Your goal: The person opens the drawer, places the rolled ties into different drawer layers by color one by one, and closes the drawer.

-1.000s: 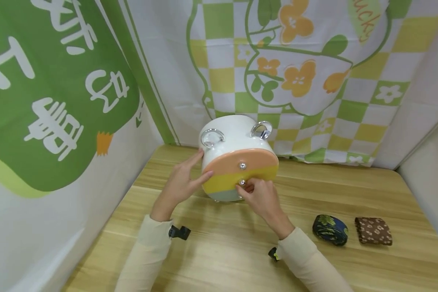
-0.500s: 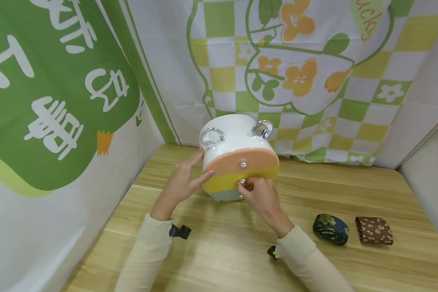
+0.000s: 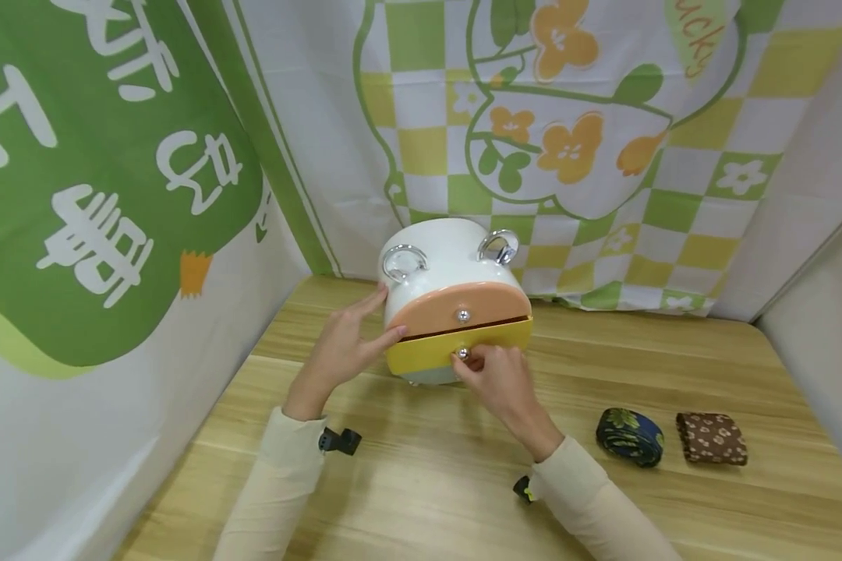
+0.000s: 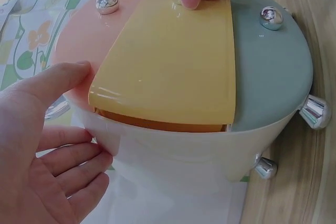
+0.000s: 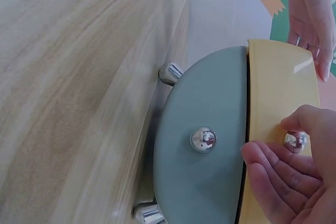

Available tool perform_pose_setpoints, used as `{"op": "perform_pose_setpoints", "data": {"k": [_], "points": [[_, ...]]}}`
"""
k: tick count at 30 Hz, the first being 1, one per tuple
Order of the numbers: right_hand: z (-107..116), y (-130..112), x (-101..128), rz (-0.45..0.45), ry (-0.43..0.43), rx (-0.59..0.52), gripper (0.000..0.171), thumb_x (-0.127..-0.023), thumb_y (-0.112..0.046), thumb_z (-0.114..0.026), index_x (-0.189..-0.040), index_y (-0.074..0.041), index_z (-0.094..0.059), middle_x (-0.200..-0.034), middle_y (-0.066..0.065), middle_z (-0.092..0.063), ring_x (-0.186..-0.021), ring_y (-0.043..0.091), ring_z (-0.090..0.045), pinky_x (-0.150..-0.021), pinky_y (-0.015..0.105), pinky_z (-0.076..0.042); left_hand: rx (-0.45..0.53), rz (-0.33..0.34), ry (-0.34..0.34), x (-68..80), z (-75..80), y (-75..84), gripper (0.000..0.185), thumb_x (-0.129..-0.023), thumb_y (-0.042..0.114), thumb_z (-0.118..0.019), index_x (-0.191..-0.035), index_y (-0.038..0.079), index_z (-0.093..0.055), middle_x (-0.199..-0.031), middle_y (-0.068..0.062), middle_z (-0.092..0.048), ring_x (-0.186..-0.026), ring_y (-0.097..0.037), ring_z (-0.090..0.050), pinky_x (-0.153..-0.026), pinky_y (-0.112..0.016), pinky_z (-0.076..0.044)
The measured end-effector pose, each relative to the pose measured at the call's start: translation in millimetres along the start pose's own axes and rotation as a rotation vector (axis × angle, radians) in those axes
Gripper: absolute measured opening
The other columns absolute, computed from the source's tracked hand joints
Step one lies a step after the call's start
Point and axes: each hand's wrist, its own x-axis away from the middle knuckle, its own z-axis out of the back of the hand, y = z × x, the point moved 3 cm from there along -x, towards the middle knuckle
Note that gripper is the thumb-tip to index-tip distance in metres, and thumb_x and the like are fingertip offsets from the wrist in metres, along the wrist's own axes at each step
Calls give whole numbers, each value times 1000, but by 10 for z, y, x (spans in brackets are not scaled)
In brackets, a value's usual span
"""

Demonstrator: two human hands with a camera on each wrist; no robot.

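Unit: white round drawer box [image 3: 443, 261] with three stacked drawers; stands on short chrome feet [image 4: 314, 113] on the wooden desk [image 3: 421, 475], near the back edge, left of centre; two chrome ring handles [image 3: 402, 260] on its top.

Top drawer: orange drawer [image 3: 456, 308]; front flush with the box; chrome ball knob at centre.

Middle drawer: yellow drawer [image 3: 435, 352]; front stands proud of the orange one above — a dark gap shows between the two in the head view; the left wrist view shows its front edge clear of the white shell.

Bottom drawer: grey-green drawer [image 5: 202, 145]; front flush; own chrome knob [image 5: 202, 138], untouched.

Right hand: right hand [image 3: 498, 375] at the front of the yellow drawer; thumb and curled fingers pinch the middle knob [image 3: 462, 354]; the knob shows between thumb and fingertips in the right wrist view.

Left hand: left hand [image 3: 344, 347] flat against the left side of the box; fingers straight — fingertips touch the white wall and the left edge of the orange and yellow fronts; nothing gripped.

Sleeves: cream sleeves on both forearms; a small black clip at each wrist.

Other items: dark blue patterned roll [image 3: 630, 436] and brown spotted roll [image 3: 712, 439], just beside each other near the right edge of the desk, well apart from the box.

Surround: printed cloth backdrop [image 3: 568, 132] behind the desk, green and yellow checks with orange flowers; green panel with white characters at the left.
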Motion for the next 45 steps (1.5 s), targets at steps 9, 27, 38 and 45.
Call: {"op": "perform_pose_setpoints", "data": {"k": [9, 27, 38, 45], "points": [[21, -19, 91, -20, -4, 3, 21, -91, -24, -82, -77, -8, -81, -72, 0, -78, -60, 9, -70, -58, 29, -60, 12, 3, -1, 5, -7, -25, 79, -96, 43, -78, -155, 2, -48, -159, -18, -49, -147, -37, -50, -122, -52, -45], [127, -93, 266, -19, -31, -15, 18, -90, -22, -83, -78, -9, -80, -72, -1, -78, -62, 7, -71, -58, 23, -61, 10, 28, 0, 9, -13, -31, 80, -96, 46, -77, -157, 4, -47, -161, -15, -46, -149, -36, -47, -124, -52, -42], [203, -144, 387, -13, -26, 6, 20, -88, -24, -85, -75, -11, -79, -71, -2, -77, -61, 7, -71, -59, 22, -60, -4, 26, 9, 13, -3, -33, 78, -96, 44, -77, -156, 2, -48, -159, -19, -50, -148, -36, -48, -123, -52, -44], [247, -167, 460, -2, -25, 13, 18, -87, -23, -86, -75, -11, -79, -69, -3, -76, -60, 7, -71, -57, 19, -58, -8, 19, 7, 2, -15, -31, 78, -97, 44, -77, -155, 2, -48, -159, -18, -49, -147, -37, -49, -122, -52, -44]]}}
